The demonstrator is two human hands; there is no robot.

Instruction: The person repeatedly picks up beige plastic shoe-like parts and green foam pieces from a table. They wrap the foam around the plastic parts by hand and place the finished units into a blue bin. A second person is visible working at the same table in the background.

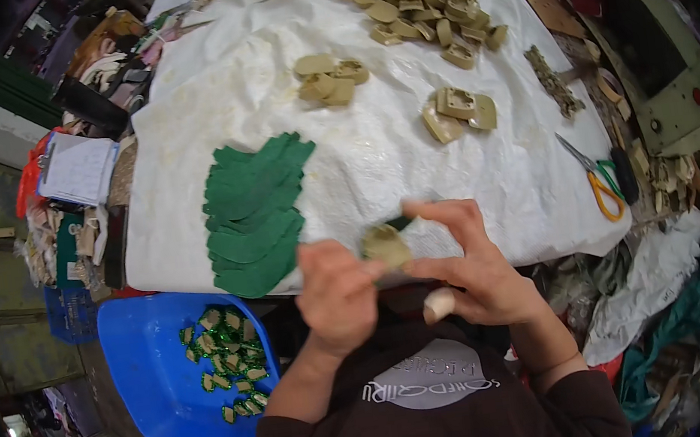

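A beige shoe heel (385, 246) is between my two hands, just over the near edge of the table. A dark green strip (400, 222) shows at its upper right side, by my right index fingertip. My right hand (485, 268) spans the heel with its fingers, and a pale finger cover (439, 305) sits on one of them. Blurred by motion, my left hand (337, 293) is closed with its fingertips at the heel's lower left. Left of the hands, overlapping green fabric-like pieces (255, 216) lie on the white sheet (342, 146).
Beige heels lie in a big pile (430, 11) at the back and two small groups (330, 80), (457, 111). Orange-handled scissors (601, 190) rest at the right edge. A blue basin (138, 363) below left holds several glittery green-trimmed pieces (231, 353). A clipboard (77, 168) sits left.
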